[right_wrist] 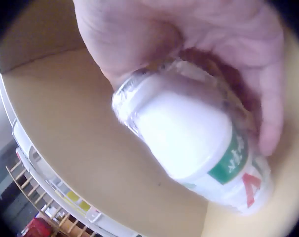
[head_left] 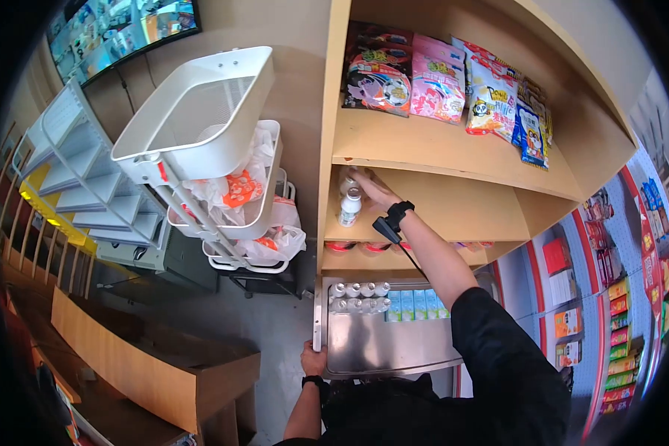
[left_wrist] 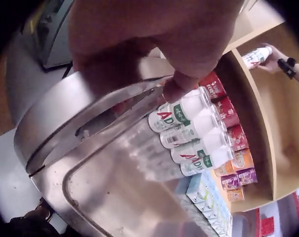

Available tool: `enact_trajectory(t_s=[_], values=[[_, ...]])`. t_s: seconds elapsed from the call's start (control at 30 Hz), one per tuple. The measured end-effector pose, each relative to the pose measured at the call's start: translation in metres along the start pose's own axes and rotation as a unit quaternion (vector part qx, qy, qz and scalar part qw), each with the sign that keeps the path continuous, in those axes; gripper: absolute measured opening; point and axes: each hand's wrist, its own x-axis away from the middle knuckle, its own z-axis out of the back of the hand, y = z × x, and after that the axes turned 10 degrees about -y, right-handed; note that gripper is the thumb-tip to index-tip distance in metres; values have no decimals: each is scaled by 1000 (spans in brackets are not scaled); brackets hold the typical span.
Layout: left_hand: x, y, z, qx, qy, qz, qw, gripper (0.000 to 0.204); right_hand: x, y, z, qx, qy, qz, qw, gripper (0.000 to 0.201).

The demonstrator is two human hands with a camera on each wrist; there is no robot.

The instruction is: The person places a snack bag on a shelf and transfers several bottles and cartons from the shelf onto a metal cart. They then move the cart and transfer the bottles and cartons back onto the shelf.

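Note:
My right hand reaches into the middle shelf at its left end and grips a white plastic milk-drink bottle with a green and red label. Thumb and fingers curl around the bottle from above and behind. In the head view, a white bottle stands in front of the hand, close to the shelf's left wall. My left hand grips the handle at the left side of a stainless-steel cart. On the cart top stand several matching white bottles in rows, beside light-blue drink cartons.
Snack bags lie on the upper shelf. Red-lidded containers line the shelf below. A white tiered trolley with plastic bags stands left. Product racks are on the right, and a wooden counter is at lower left.

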Motion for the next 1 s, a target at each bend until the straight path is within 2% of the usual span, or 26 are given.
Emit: enact_trajectory(t_s=[0.03, 0.07, 0.13, 0.17, 0.23, 0.27, 0.33, 0.37, 0.43, 0.47, 0.57, 0.6, 0.67, 0.73, 0.8, 0.83, 0.87, 0.93, 1.0], values=[[0, -4, -4, -36, 22, 6, 999, 45, -4, 16, 4, -19, 48, 38, 998, 80], [3, -10, -8, -41, 9, 12, 999, 45, -5, 26, 12, -2, 96, 38, 995, 63], [6, 8, -2, -83, 35, 24, 996, 39, 27, 60, 20, -45, 137, 176, 974, 37], [6, 11, -3, -98, 48, 19, 994, 37, 49, 76, 17, -95, 129, 213, 964, 15], [8, 7, -6, -113, 58, 24, 992, 35, 83, 137, 12, 49, 76, 190, 978, 8], [6, 6, -8, -112, 61, 25, 992, 35, 104, 156, 5, 126, 48, 186, 973, 7], [9, 10, -6, -119, 51, 36, 991, 35, 121, 209, -4, 199, -64, 203, 957, 16], [6, 13, -5, -123, 51, 33, 991, 35, 125, 227, -12, 195, -68, 201, 958, 16], [5, 11, -7, -128, 51, 41, 990, 35, 136, 252, -27, 355, -67, 216, 907, 29], [5, 9, -7, -130, 52, 43, 989, 35, 137, 259, -32, 349, -69, 211, 910, 29], [6, 11, -5, -123, 52, 24, 991, 34, 139, 264, -52, 415, -208, -18, 886, 44], [6, 10, -6, -130, 48, 27, 990, 34, 138, 276, -57, 408, -211, -23, 888, 44], [4, 6, -7, -110, 51, 10, 993, 33, 132, 309, -68, 483, -138, 134, 854, 33], [4, 7, -9, -118, 54, 10, 991, 32, 126, 307, -74, 498, -143, 113, 848, 30], [3, 7, -8, -122, 58, 6, 991, 32, 116, 307, -76, 490, -196, 71, 846, 42], [4, 8, -7, -127, 56, 9, 990, 32, 115, 308, -76, 493, -193, 111, 841, 42], [4, 10, -6, -120, 56, 3, 991, 31, 116, 309, -77, 490, -195, 109, 843, 42], [5, 10, -6, -114, 55, -1, 992, 31, 124, 294, -74, 485, -261, 76, 831, 43], [3, 7, -8, -136, 54, 9, 989, 31, 129, 315, -80, 496, -270, 103, 819, 50]])
